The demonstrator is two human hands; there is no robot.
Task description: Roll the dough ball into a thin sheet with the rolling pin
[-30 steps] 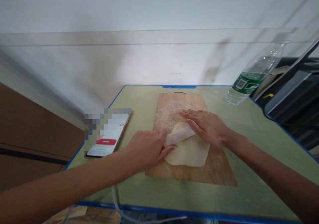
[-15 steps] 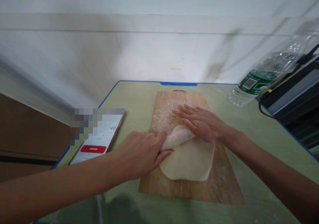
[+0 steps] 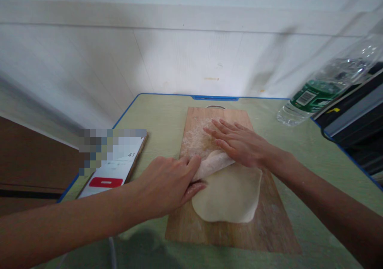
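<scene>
A flat, pale sheet of dough (image 3: 226, 199) lies on a wooden cutting board (image 3: 236, 237). Across its far part rests a whitish, floured rolling pin (image 3: 214, 166), set at a slant. My left hand (image 3: 172, 185) is closed round the pin's left end, thumb on the near side and fingers beyond it. My right hand (image 3: 239, 143) lies flat over the pin's right end, fingers stretched forward above the board. That palm hides the right end of the pin. White flour (image 3: 194, 133) dusts the board beyond the dough.
Left of the board a phone (image 3: 115, 169) with a lit screen lies on the green, blue-edged table (image 3: 161, 121). A water bottle (image 3: 312, 97) with a green label stands at the back right, beside dark equipment (image 3: 359, 109). Behind rises a white wall (image 3: 185, 61).
The view has shifted slightly. The dough's right and near edges sit a little farther out, and my right hand has turned slightly on the pin. My left hand keeps its hold.
</scene>
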